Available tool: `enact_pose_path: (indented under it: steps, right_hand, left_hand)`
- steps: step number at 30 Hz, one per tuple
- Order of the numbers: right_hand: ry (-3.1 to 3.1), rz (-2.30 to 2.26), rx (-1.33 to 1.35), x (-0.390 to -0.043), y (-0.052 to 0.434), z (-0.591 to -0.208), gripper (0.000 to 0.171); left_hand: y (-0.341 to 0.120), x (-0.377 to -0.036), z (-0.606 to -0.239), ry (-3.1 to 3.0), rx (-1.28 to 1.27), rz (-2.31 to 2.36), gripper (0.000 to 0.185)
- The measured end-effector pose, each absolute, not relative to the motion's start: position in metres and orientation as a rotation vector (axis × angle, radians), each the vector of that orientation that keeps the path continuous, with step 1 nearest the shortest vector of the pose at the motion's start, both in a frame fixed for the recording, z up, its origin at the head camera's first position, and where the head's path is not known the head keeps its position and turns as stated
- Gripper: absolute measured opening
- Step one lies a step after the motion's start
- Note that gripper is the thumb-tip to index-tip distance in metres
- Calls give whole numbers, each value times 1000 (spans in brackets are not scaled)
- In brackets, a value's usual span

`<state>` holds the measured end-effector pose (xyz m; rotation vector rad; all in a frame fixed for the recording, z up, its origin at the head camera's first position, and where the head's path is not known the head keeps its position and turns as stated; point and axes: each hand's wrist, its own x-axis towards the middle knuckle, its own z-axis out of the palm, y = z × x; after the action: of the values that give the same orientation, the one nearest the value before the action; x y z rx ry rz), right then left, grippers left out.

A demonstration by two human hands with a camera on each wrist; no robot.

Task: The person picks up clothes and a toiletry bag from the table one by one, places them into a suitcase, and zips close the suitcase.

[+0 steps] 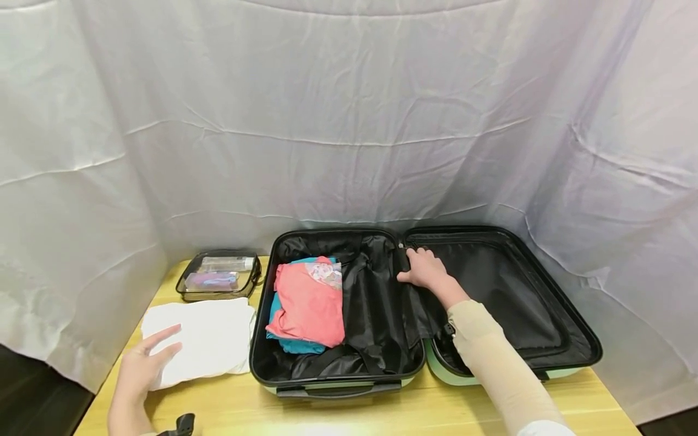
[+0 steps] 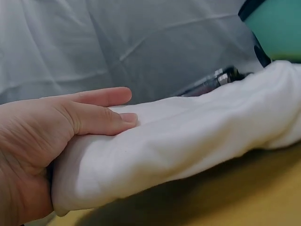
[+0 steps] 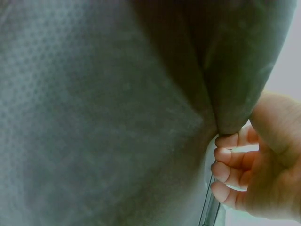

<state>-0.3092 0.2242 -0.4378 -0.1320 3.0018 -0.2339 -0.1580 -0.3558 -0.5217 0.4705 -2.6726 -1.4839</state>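
A mint-green suitcase [image 1: 338, 387] lies open flat on the table, lined in black. Its left half holds a folded pink garment [image 1: 311, 303] on top of a teal one [image 1: 297, 346]. My right hand [image 1: 422, 269] is at the middle hinge, its fingers [image 3: 230, 162] curled round a fold of the black lining flap [image 3: 117, 117], which drapes into the left half [image 1: 382, 303]. My left hand [image 1: 144, 360] lies with straight fingers [image 2: 94, 110] on the near left edge of a folded white cloth [image 1: 212, 339] [image 2: 188, 141], left of the suitcase.
A clear zip pouch [image 1: 218, 275] with toiletries sits behind the white cloth; its edge [image 2: 211, 80] shows past the cloth. The wooden table [image 1: 382, 412] has a narrow strip in front of the suitcase. A white curtain [image 1: 349, 121] closes off the back and sides.
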Motion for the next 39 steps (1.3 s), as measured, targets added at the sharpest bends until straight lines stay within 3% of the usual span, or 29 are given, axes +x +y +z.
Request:
enact_pose_path:
  steps: [7, 19, 39]
  right_hand:
    - [3005, -247, -126, -310, 225, -442, 77]
    - [2993, -256, -123, -308, 226, -445, 76]
    - [2983, -247, -146, -313, 226, -440, 76]
  left_hand:
    - [-344, -156, -499, -2590, 268, -1423, 52]
    - [-334, -150, -479, -2543, 144, -1391, 46]
    - [-329, -145, -449, -2476, 151, -1356, 44]
